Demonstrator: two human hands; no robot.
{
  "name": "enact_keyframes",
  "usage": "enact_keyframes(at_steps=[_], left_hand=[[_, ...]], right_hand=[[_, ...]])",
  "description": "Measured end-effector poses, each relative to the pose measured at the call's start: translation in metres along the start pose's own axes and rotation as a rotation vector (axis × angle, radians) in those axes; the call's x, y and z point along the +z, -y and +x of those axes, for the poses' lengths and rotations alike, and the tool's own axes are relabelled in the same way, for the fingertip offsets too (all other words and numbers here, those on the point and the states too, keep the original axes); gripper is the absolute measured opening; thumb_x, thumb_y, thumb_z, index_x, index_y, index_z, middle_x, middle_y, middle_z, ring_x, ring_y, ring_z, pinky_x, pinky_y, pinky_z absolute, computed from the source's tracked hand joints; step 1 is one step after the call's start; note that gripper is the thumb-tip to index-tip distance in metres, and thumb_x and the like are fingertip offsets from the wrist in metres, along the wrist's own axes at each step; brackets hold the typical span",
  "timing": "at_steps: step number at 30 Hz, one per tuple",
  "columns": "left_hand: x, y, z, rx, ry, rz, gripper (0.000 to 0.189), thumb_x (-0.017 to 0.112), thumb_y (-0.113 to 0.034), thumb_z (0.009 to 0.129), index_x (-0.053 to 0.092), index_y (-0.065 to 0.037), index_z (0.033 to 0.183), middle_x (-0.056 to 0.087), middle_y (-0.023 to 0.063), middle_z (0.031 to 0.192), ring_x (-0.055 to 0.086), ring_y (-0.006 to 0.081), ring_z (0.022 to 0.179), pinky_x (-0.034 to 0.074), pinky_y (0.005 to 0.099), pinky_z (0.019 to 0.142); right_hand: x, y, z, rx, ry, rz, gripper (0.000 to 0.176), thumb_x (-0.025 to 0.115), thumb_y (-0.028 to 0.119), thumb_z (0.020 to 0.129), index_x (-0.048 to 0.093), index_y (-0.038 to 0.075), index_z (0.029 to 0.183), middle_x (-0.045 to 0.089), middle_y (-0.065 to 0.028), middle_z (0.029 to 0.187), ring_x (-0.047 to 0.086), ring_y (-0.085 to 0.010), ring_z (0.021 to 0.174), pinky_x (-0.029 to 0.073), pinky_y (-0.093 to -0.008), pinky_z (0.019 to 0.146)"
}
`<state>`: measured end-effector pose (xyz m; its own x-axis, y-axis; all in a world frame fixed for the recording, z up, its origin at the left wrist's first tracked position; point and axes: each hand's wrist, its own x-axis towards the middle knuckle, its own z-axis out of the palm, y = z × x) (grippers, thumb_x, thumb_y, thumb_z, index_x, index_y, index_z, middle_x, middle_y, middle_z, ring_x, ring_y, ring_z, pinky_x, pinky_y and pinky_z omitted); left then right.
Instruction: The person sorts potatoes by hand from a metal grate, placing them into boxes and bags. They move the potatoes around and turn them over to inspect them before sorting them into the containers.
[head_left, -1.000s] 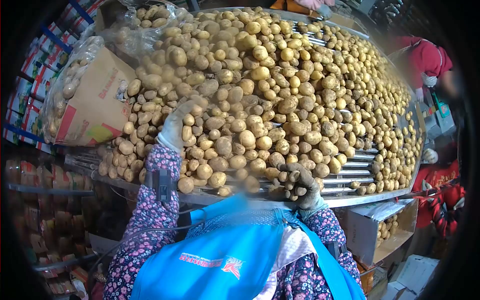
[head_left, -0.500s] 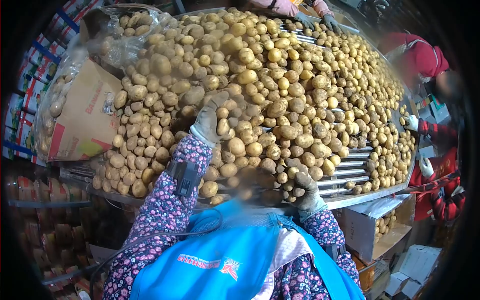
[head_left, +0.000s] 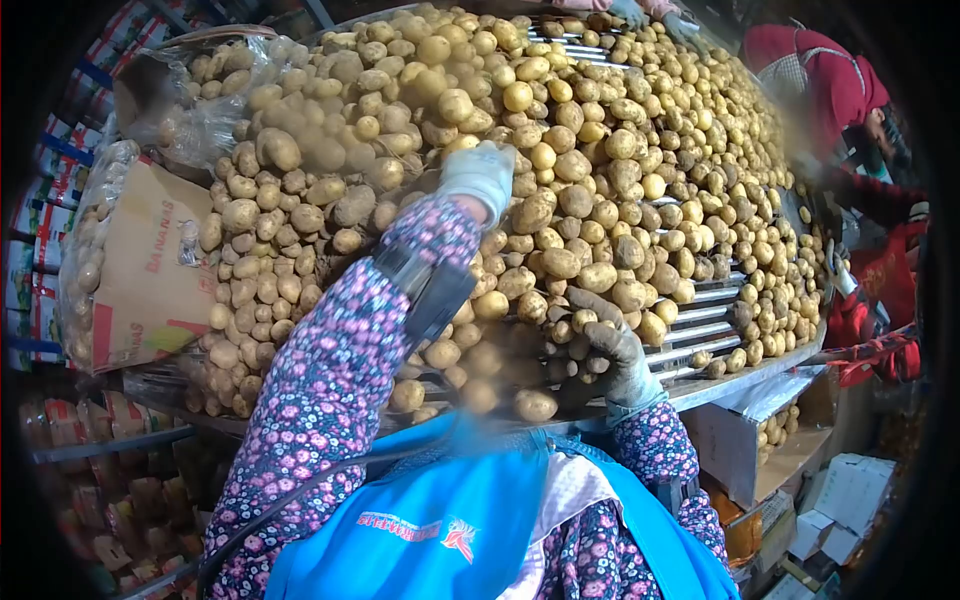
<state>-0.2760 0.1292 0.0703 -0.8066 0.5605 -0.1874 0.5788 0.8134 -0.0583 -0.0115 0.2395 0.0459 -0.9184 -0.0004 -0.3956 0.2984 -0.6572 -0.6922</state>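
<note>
Potatoes [head_left: 560,264] lie heaped over a metal slatted table [head_left: 700,318]. My left hand [head_left: 478,178], in a pale glove, reaches into the middle of the heap; its fingers point away and are hidden, so any hold is unclear. Near the table's front edge my right hand [head_left: 612,352], in a grey-white glove, curls around several small potatoes [head_left: 580,338]. Bare slats show to the right of it. A dark gap with blurred potatoes lies between my two forearms.
An open cardboard box [head_left: 150,262] with plastic lining and potatoes stands at the left. Another box [head_left: 730,450] holds potatoes below the right edge. Co-workers' gloved hands [head_left: 684,28] are at the far edge; people in red [head_left: 820,85] stand at the right.
My left hand has moved forward and right over the heap, and the small potatoes beside it are out of sight. My right hand remains around its small potatoes near the front edge.
</note>
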Motion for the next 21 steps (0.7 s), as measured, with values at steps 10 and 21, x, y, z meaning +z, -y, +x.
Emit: enact_keyframes(at_steps=[10, 21], left_hand=[[-0.012, 0.005, 0.03, -0.002, 0.166, 0.147, 0.031, 0.059, -0.024, 0.091, 0.071, -0.009, 0.114, 0.069, 0.0129, 0.12, 0.067, 0.0306, 0.11, 0.055, 0.0445, 0.088], [0.019, 0.085, -0.052, 0.012, 0.276, -1.916, 0.032, 0.061, -0.023, 0.094, 0.064, -0.009, 0.123, 0.068, 0.0042, 0.091, 0.066, 0.0141, 0.078, 0.056, 0.0296, 0.059]], right_hand=[[-0.029, -0.018, -0.026, -0.046, -0.034, 0.097, 0.061, 0.063, 0.031, 0.086, 0.048, 0.0, 0.136, 0.063, -0.0115, 0.109, 0.06, -0.0138, 0.077, 0.05, -0.0206, 0.058], [-0.047, -0.04, -0.052, -0.082, -0.027, 0.3, 0.063, 0.065, 0.03, 0.087, 0.044, 0.003, 0.14, 0.061, -0.0111, 0.118, 0.06, -0.0126, 0.073, 0.049, -0.0214, 0.053]])
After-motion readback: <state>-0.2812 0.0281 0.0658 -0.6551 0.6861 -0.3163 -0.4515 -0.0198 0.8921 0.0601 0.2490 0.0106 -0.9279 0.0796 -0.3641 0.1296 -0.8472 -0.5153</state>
